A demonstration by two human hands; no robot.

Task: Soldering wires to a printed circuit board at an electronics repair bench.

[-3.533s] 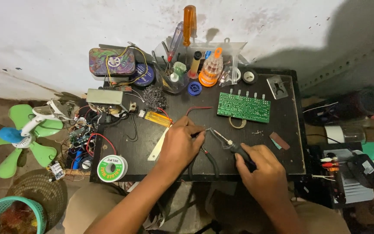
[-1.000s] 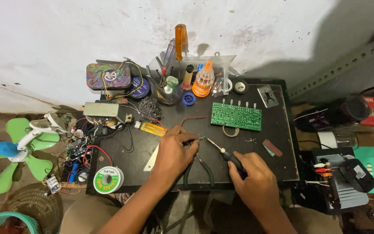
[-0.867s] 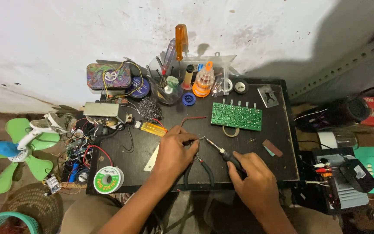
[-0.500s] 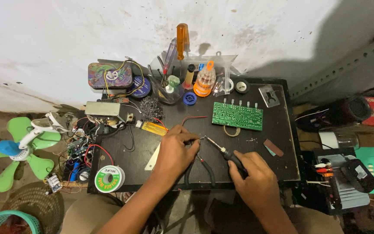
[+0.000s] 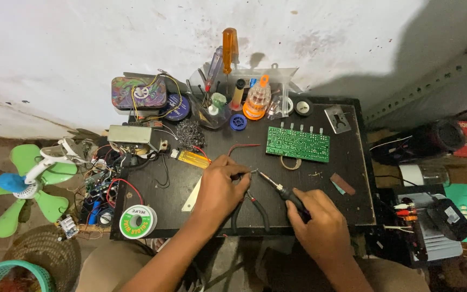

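Soldering iron (image 5: pixel 281 190), gripped in right hand (image 5: pixel 318 223), tip pointing far-left at small wire end (image 5: pixel 251 173) pinched by left hand (image 5: pixel 220 186).

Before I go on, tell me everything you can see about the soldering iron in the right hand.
The soldering iron is a slim pen-shaped tool with a dark handle and a thin metal shaft ending in a pointed tip. The right hand grips the handle, hiding its rear end. The iron slants up and left above the black table, and its tip meets a small wire end pinched by the left hand. No cord shows.
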